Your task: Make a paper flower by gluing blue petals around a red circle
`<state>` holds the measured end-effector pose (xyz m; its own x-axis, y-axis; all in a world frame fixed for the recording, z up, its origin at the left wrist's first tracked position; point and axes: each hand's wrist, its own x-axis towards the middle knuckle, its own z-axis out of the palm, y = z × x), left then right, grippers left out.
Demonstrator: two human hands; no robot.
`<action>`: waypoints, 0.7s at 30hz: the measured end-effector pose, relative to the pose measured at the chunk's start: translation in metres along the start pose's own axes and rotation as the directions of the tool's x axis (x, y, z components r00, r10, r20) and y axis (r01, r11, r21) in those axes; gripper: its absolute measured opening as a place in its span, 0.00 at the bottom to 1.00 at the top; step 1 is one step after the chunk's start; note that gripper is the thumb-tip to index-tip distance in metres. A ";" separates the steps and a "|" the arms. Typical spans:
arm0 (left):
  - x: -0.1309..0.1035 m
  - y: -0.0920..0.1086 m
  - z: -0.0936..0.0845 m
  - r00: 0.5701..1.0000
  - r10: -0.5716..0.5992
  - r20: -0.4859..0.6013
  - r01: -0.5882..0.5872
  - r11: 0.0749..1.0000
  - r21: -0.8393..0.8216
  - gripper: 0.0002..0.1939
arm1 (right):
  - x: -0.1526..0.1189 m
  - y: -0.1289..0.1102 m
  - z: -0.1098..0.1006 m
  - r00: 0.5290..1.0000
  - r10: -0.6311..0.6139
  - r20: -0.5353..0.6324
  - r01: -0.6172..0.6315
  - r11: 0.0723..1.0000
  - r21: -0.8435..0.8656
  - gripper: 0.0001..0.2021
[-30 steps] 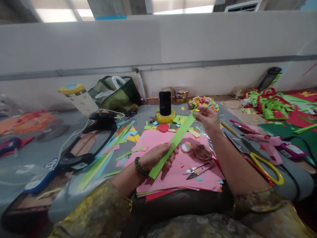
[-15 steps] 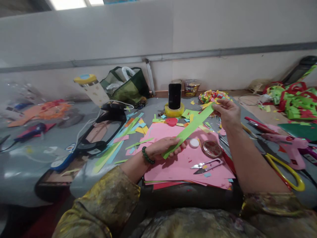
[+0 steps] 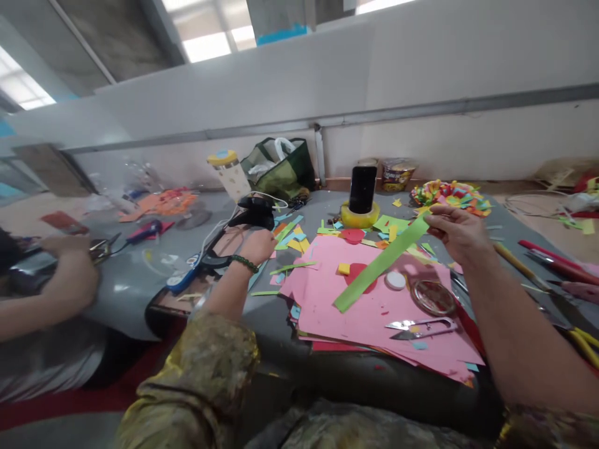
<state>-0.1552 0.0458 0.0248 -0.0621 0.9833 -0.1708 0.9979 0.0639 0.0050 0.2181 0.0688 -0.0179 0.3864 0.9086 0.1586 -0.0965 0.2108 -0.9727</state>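
My right hand [image 3: 461,234] pinches the upper end of a green paper strip [image 3: 381,265], which slants down to the left over the pink paper [image 3: 322,312]. My left hand [image 3: 257,247], with a green bead bracelet at the wrist, is beside loose paper strips [image 3: 287,232] and a black frame-like object [image 3: 219,255]; its fingers are hidden from me. On the pink paper are a red paper circle [image 3: 367,284], a small yellow piece [image 3: 344,269], a white round cap [image 3: 395,280], a round tin [image 3: 433,297] and thread snips [image 3: 423,327].
A phone [image 3: 362,190] stands on a yellow tape roll [image 3: 359,216]. Behind are a colourful paper cluster [image 3: 450,196], a cup [image 3: 397,174], a green bag [image 3: 285,171] and a tumbler [image 3: 229,176]. Yellow-handled scissors [image 3: 583,346] lie right. A co-worker's arm [image 3: 70,274] is at left.
My left hand has let go of the strip's lower end and moved left to the scraps. My right hand still holds the strip. The view has swung left, bringing a co-worker's arm in.
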 end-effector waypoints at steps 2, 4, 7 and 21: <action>0.008 -0.010 0.008 0.998 -0.065 0.008 0.065 0.997 0.051 0.15 | -0.002 -0.002 0.002 1.000 0.015 0.027 -0.015 1.000 -0.002 0.18; 0.014 -0.012 0.019 0.995 -0.099 0.011 0.098 0.992 0.081 0.18 | -0.004 -0.002 0.003 0.999 0.030 0.037 -0.030 1.000 0.003 0.18; 0.021 -0.007 0.028 0.992 -0.126 0.009 0.124 0.986 0.114 0.19 | -0.005 0.000 0.003 0.998 0.032 0.056 -0.032 0.999 0.012 0.19; 0.052 0.000 0.013 0.990 -0.030 0.136 0.035 0.999 -0.038 0.17 | -0.011 -0.001 0.010 0.996 0.040 0.083 -0.041 0.999 0.006 0.21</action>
<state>-0.1584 0.0944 0.0027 -0.0891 0.9489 -0.3029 0.9938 0.1050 0.0369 0.2048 0.0621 -0.0165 0.3048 0.9431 0.1329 -0.1181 0.1759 -0.9773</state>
